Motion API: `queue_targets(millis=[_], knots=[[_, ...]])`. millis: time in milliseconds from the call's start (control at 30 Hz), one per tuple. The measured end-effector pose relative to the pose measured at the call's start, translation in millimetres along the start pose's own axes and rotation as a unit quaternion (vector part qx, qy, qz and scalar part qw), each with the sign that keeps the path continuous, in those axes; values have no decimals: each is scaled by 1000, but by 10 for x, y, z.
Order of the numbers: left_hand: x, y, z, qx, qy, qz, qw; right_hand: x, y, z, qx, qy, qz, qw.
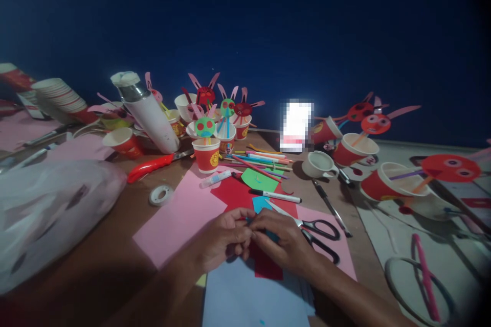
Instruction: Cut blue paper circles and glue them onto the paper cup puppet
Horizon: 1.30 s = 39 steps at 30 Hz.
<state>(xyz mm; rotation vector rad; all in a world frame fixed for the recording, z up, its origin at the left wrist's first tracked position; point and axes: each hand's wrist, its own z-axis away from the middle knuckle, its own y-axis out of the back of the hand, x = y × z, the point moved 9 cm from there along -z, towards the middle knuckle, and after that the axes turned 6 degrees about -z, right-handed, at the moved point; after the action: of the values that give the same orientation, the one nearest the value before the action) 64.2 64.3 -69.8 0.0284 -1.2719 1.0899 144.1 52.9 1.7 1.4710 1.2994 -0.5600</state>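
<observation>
My left hand (221,239) and my right hand (286,242) meet low in the middle of the view, fingers pinched together on a small blue paper piece (273,235) held between them. They hover over red paper (238,195) and a pink sheet (180,222). Black-handled scissors (316,230) lie just right of my right hand. A white marker (276,195) and a green paper piece (258,180) lie just beyond the hands.
Red paper cups with straw-mounted paper faces (207,150) crowd the back and right (383,184). A white tube (148,112), tape roll (161,194), red cutter (151,166), glue stick (217,179), straws (261,159), white cup (318,164) and plastic bag (46,209) surround them.
</observation>
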Motion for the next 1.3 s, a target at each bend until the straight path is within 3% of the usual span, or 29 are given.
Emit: queue_targets(millis=[167,400,567,833,1033,1167,1300], knots=[[-16,13,-3,12,2,-11,1000,2,5,-11,3,-28,-10,1000],[152,167,81,134,-31,-141,980,279,50,58,33,-140,-20,989],[249,98,125,147,-42,-201,968,366,22,69,31,-180,-22,983],[439,171,206,215,-68,-270,936,237,-15,-32,10,-161,25,987],[823,457,495,305,-125,-334,883,177,195,-95,-13,-91,139,986],[700,391,479,229,-92,-434,867,197,152,-48,-25,-35,227,973],[541,254,372,184,-89,-577,791,217,18,10,-37,-9,272,962]])
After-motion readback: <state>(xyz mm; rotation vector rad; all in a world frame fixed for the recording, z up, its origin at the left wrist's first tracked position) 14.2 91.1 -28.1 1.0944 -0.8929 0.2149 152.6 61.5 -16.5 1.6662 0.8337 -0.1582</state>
